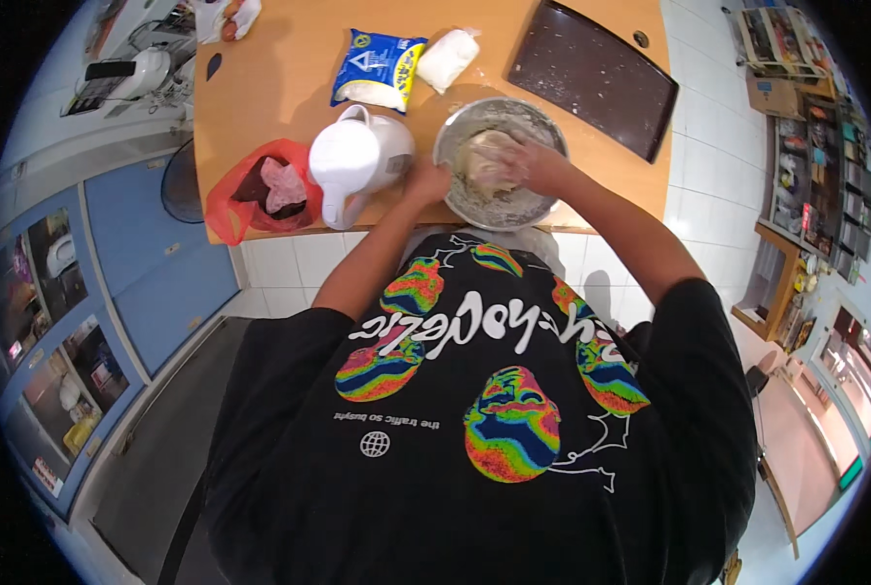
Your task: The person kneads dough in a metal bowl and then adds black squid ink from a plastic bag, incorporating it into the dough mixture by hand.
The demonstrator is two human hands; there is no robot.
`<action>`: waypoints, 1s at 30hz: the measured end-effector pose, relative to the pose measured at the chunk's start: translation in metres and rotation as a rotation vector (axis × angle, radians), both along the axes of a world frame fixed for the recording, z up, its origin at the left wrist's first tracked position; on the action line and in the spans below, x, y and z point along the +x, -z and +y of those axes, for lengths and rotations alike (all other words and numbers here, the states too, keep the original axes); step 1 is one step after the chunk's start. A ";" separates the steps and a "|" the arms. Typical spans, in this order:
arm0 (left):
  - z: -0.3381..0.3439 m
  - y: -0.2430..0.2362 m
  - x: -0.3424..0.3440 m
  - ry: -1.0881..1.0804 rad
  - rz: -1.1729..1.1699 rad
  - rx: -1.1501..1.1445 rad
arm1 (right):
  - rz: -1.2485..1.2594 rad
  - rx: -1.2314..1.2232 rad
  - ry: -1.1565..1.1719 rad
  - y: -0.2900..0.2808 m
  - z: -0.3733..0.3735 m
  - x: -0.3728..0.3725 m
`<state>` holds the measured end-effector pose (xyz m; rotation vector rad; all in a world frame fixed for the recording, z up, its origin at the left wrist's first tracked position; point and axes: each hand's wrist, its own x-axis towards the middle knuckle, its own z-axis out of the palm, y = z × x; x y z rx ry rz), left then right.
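Note:
A round metal bowl (499, 211) stands at the table's near edge, its inside smeared with flour. In it lies a pale lump of dough (480, 146). My right hand (513, 162) is down in the bowl on the dough, and motion blurs its fingers. At the bowl's left rim my left hand (429, 181) is closed, gripping the edge; some of its fingers are hidden. Just left of that hand stands a white plastic jug (377, 148) with a handle. Beyond the bowl are a blue and yellow flour packet (377, 66) and a white bag (448, 58).
A dark baking tray (596, 78) dusted with flour lies at the table's far right. An opened red plastic bag (235, 195) sits at the near left corner. Another bag (229, 18) is at the far left. Blue cabinets (157, 234) stand left, loaded shelves (825, 166) right.

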<state>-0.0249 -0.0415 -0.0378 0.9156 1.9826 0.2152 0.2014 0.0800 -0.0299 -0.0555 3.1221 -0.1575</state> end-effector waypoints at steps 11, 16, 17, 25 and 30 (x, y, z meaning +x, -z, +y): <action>-0.008 -0.009 0.000 -0.058 0.034 0.102 | -0.161 -0.468 0.811 -0.027 -0.040 -0.047; -0.011 0.011 0.005 -0.062 0.090 0.170 | -0.030 -0.504 1.182 -0.014 -0.057 -0.053; -0.011 0.008 0.005 -0.067 0.090 0.151 | -0.079 -0.654 1.327 -0.015 -0.055 -0.055; -0.008 0.004 -0.009 -0.002 0.033 0.069 | 0.019 -1.345 1.433 -0.024 -0.069 -0.027; -0.009 -0.017 -0.008 -0.054 -0.234 0.033 | -0.048 -0.582 0.960 -0.071 -0.057 -0.021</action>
